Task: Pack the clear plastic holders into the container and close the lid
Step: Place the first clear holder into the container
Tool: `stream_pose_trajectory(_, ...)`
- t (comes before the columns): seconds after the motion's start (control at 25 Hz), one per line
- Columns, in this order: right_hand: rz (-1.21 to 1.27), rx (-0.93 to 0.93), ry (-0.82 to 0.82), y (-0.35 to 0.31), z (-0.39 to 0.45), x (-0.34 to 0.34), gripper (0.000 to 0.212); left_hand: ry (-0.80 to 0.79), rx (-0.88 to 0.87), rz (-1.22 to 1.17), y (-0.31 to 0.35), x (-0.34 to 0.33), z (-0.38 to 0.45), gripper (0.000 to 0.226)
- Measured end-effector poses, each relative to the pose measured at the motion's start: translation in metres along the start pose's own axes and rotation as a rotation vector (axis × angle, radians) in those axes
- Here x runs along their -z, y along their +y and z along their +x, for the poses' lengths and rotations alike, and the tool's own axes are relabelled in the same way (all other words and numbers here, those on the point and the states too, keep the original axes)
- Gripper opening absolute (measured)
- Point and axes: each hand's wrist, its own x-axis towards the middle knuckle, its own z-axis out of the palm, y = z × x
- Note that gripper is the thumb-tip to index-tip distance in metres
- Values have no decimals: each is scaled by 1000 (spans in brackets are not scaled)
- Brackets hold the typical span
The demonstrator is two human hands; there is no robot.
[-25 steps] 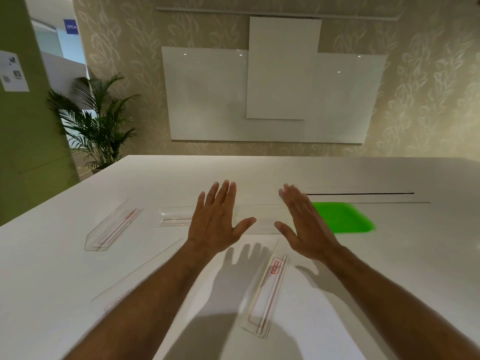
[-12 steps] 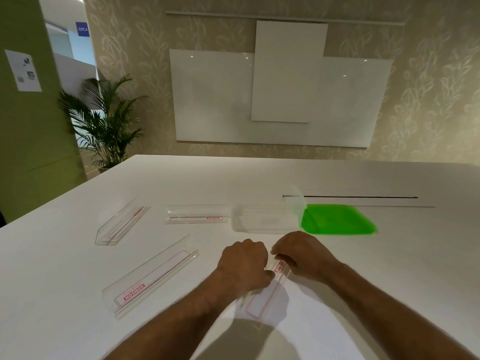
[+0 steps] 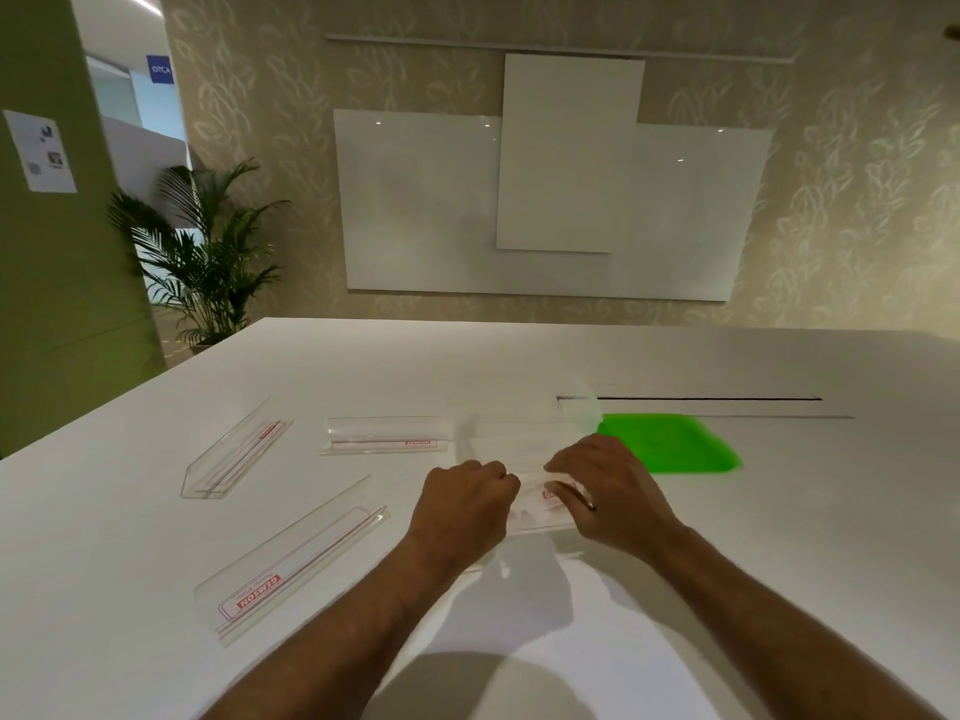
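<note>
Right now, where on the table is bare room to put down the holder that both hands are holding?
Bare: the table right of the right hand, nearer than the green lid. Crowded: left of the left hand, by the near-left holder, far-left holder and middle holder.

Large white table fills foreground, thin dark slot running across far right part. Back wall beige, pale leaf pattern. White glass boards mounted there, smaller panel overlapping centre, rail above. Green wall at left, paper notice stuck on. Potted palm in corner beside doorway; blue sign beyond
</note>
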Motion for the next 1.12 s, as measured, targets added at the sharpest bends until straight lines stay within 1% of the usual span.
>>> stream_pose_trajectory(0.08,167,-152,100,4,-4,4,54,76,-7,3,-5,1,1,26)
stream_pose_trajectory(0.12,312,-236,135,5,-6,6,67,114,-4,-3,-8,1,1,26)
stream_pose_trajectory(0.24,837,-459,173,8,-14,11,95,182,40,-35,-15,0,2,26)
stream_pose_trajectory(0.28,925,-499,153,8,-16,11,103,207,71,-71,-16,0,2,26)
stream_pose_trajectory(0.32,936,-515,108,8,-17,11,111,243,106,-125,-18,0,2,26)
stream_pose_trajectory(0.4,829,-472,-6,3,-17,8,120,327,162,-266,-19,-2,3,18)
stream_pose_trajectory(0.48,709,-399,-73,-3,-12,2,119,379,175,-448,-18,-7,5,9)
stream_pose_trajectory(0.6,610,-289,-111,-10,0,-5,106,362,153,-715,-16,-14,9,6)
stream_pose_trajectory(0.72,578,-257,-102,-13,7,-5,83,348,177,-965,-17,-17,13,17)
stream_pose_trajectory(0.8,556,-207,-49,-11,10,-4,71,379,217,-1070,-16,-19,15,20)
stream_pose_trajectory(0.88,491,-180,-34,-8,12,-4,74,366,252,-1237,-17,-19,16,14)
stream_pose_trajectory(0.96,426,-227,-65,-2,13,-2,78,357,295,-1447,-20,-17,17,21)
stream_pose_trajectory(1.04,356,-266,-86,5,14,3,79,388,384,-1723,-28,-13,15,27)
stream_pose_trajectory(1.08,315,-266,-92,9,15,6,78,402,433,-1853,-33,-11,15,33)
stream_pose_trajectory(1.12,277,-256,-97,11,17,8,77,424,443,-1939,-38,-10,14,34)
